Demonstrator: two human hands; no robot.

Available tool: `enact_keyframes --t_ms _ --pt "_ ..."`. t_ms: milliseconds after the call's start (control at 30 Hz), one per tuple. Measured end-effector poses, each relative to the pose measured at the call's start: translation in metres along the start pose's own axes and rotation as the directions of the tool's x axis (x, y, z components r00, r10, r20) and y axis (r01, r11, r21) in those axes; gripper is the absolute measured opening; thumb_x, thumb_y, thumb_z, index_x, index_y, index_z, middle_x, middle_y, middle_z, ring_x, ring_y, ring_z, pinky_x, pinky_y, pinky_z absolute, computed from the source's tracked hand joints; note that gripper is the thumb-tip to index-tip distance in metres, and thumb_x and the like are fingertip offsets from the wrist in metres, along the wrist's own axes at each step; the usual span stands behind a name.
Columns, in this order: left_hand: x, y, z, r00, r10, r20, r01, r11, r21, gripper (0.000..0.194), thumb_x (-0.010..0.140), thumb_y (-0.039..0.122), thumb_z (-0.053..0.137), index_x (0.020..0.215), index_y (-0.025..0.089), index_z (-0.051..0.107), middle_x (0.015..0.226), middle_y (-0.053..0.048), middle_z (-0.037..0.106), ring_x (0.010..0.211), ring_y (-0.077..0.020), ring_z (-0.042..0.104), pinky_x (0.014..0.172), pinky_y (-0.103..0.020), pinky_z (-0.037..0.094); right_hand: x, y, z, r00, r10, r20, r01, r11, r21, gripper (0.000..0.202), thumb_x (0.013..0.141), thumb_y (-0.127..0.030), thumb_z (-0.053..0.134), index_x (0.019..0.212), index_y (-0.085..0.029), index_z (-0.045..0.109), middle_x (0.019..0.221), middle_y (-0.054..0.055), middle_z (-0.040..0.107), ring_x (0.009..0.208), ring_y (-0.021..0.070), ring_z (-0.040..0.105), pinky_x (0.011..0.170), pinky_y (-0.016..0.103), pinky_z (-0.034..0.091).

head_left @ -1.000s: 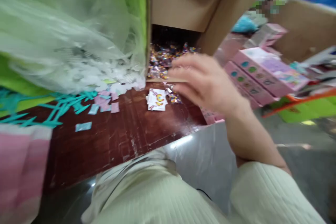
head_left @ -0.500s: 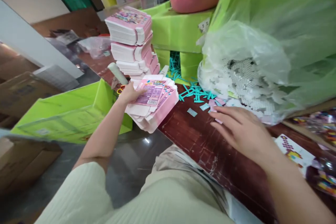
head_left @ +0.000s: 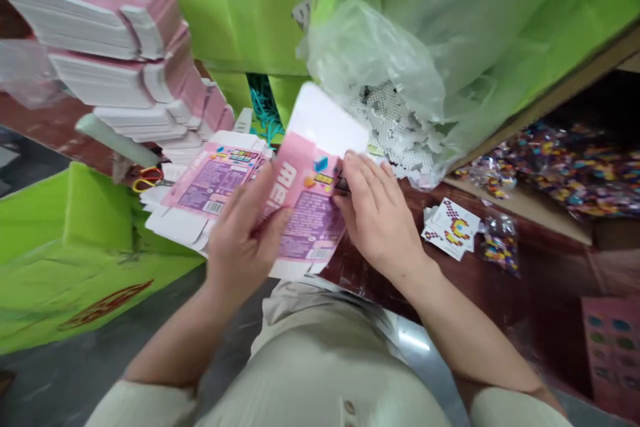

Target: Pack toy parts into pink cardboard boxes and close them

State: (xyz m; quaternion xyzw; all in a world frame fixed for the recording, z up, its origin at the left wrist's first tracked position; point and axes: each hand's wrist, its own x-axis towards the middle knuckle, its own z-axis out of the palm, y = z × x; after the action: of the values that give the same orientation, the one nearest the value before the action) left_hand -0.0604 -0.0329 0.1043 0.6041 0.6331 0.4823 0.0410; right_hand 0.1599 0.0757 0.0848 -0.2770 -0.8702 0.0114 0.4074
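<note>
A flattened pink and purple carton (head_left: 310,213) is held up in front of me, its white flap tilted upward. My left hand (head_left: 245,227) grips the carton's left edge between thumb and fingers. On its right edge my right hand (head_left: 377,210) is closed, fingers bent over the side. Behind my left hand lies a loose pile of the same flat cartons (head_left: 210,177), partly covered by it. Tall stacks of folded cartons (head_left: 95,20) rise at the left. White cards with a coloured pixel pattern (head_left: 455,227) lie to the right of my right hand.
A clear bag of white perforated pieces (head_left: 390,120) leans against a green bin. Bags of colourful beads (head_left: 565,167) fill a cardboard box at right; one small bead packet (head_left: 500,247) lies on the dark red table (head_left: 540,300). Yellow-handled scissors (head_left: 147,179) sit by the stacks.
My left hand has brought a flat carton off the pile towards the middle. My right hand has come left from the table and taken hold of its other edge. The view has turned right.
</note>
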Motion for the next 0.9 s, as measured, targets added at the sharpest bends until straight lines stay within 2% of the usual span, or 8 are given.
enact_keyframes --t_ms 133,233,367,500,600,733,800,900 --pt "-0.042 -0.017 0.083 0.947 -0.107 0.302 0.194 0.942 -0.275 0.072 0.092 0.041 0.079 0.158 0.028 0.051 0.149 -0.011 0.065 0.135 -0.0322 0.065 0.117 -0.048 0.053 -0.028 0.015 -0.004 0.989 0.134 0.056 -0.132 0.991 -0.034 0.038 0.107 -0.028 0.058 0.145 -0.028 0.056 0.113 0.009 0.076 0.105 0.0286 0.07 0.105 0.053 0.051" --pt "-0.059 -0.038 0.121 0.757 -0.152 0.636 0.491 0.775 -0.399 0.051 0.093 0.05 0.076 0.134 0.021 0.069 0.125 -0.01 0.078 0.112 -0.0304 0.075 0.1 -0.045 0.062 -0.061 0.033 -0.003 0.984 0.129 0.122 -0.135 0.99 0.039 0.031 0.106 -0.026 0.059 0.137 -0.03 0.06 0.11 0.007 0.075 0.104 0.0267 0.07 0.105 0.051 0.051" --pt "-0.062 -0.061 0.139 0.665 -0.184 0.724 0.66 0.599 -0.454 0.052 0.09 0.049 0.081 0.13 0.019 0.069 0.124 -0.011 0.078 0.108 -0.0285 0.076 0.095 -0.042 0.063 -0.112 0.059 0.005 0.925 0.379 -0.006 -0.377 0.922 0.081 0.063 0.096 -0.041 0.076 0.151 -0.029 0.05 0.146 0.015 0.061 0.138 0.035 0.057 0.121 0.065 0.04" --pt "-0.054 -0.081 0.14 0.643 0.002 0.766 0.613 0.598 -0.516 0.118 0.077 0.035 0.094 0.169 0.035 0.02 0.157 -0.014 0.058 0.133 -0.0304 0.067 0.108 -0.046 0.059 -0.148 0.074 0.005 0.771 0.566 0.293 -0.631 0.611 0.479 0.061 0.1 -0.044 0.07 0.156 -0.029 0.048 0.144 0.012 0.064 0.124 0.0242 0.068 0.1 0.043 0.062" --pt "-0.043 -0.085 0.14 0.578 0.072 0.813 0.586 0.656 -0.475 0.096 0.084 0.037 0.089 0.163 0.033 0.034 0.142 -0.013 0.068 0.121 -0.028 0.073 0.099 -0.041 0.063 -0.155 0.079 -0.005 0.774 0.495 0.395 -0.631 0.549 0.548 0.037 0.101 -0.04 0.07 0.137 -0.031 0.068 0.125 0.008 0.072 0.111 0.0197 0.072 0.094 0.037 0.064" --pt "-0.028 -0.071 0.146 0.734 0.009 0.679 0.423 0.776 -0.468 0.029 0.101 0.045 0.067 0.119 0.023 0.07 0.128 -0.012 0.072 0.121 -0.0256 0.071 0.099 -0.038 0.06 -0.151 0.085 -0.015 0.833 0.435 0.341 -0.553 0.664 0.503 0.024 0.102 -0.037 0.069 0.123 -0.033 0.079 0.131 0.008 0.072 0.122 0.0226 0.069 0.104 0.044 0.06" --pt "-0.024 -0.063 0.149 0.816 -0.059 0.575 0.39 0.79 -0.473 0.026 0.103 0.044 0.065 0.115 0.022 0.069 0.125 -0.011 0.073 0.119 -0.0234 0.07 0.1 -0.037 0.058 -0.15 0.086 -0.013 0.845 0.471 0.254 -0.532 0.69 0.49 0.032 0.101 -0.033 0.07 0.132 -0.035 0.075 0.137 0.008 0.07 0.126 0.0237 0.068 0.108 0.046 0.059" --pt "-0.019 -0.053 0.15 0.821 -0.114 0.559 0.448 0.734 -0.51 0.034 0.099 0.042 0.071 0.126 0.024 0.062 0.117 -0.009 0.076 0.106 -0.0195 0.073 0.091 -0.033 0.059 -0.148 0.085 -0.012 0.841 0.496 0.215 -0.529 0.673 0.517 0.046 0.102 -0.029 0.068 0.147 -0.037 0.065 0.128 0.007 0.075 0.117 0.0222 0.073 0.103 0.044 0.062"
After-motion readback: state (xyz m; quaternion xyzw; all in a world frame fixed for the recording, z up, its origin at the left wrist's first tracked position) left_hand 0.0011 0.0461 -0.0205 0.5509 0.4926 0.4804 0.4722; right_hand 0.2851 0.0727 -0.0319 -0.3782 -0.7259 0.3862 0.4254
